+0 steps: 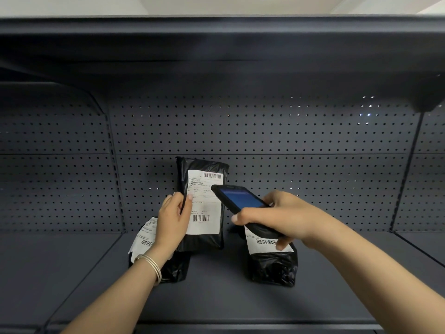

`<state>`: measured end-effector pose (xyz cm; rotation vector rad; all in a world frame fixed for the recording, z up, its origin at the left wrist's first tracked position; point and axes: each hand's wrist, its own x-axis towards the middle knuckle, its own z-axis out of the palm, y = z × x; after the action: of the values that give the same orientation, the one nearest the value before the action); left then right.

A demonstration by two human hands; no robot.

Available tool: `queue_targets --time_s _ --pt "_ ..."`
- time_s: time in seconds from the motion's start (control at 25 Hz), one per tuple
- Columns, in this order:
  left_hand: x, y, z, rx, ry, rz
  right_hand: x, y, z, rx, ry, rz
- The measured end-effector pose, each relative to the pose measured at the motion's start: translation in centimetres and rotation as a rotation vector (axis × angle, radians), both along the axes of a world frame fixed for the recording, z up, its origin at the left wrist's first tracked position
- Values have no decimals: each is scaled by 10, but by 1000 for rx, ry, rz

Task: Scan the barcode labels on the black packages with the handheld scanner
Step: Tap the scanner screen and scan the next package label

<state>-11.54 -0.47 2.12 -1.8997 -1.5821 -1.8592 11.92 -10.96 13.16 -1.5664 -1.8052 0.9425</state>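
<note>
Packages (202,242) sit on shelf (216,297); left hand (173,213) steadies one, right hand (277,215) holds scanner (238,201).

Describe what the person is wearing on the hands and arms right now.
Both forearms are bare, with no sleeves in view and no gloves on either hand. The left hand has a stack of thin silver-coloured bangles at the wrist. The right hand and its wrist carry nothing: no ring, watch or band is visible.
</note>
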Motion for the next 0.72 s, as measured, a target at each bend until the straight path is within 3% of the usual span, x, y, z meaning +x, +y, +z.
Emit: queue_targets --time_s 0.4,0.72 --pt "6 -1 5 -69 -64 -32 5 2 -1 6 58 19" --pt "27 8 0 -381 -300 -118 8 5 -3 -9 75 -5"
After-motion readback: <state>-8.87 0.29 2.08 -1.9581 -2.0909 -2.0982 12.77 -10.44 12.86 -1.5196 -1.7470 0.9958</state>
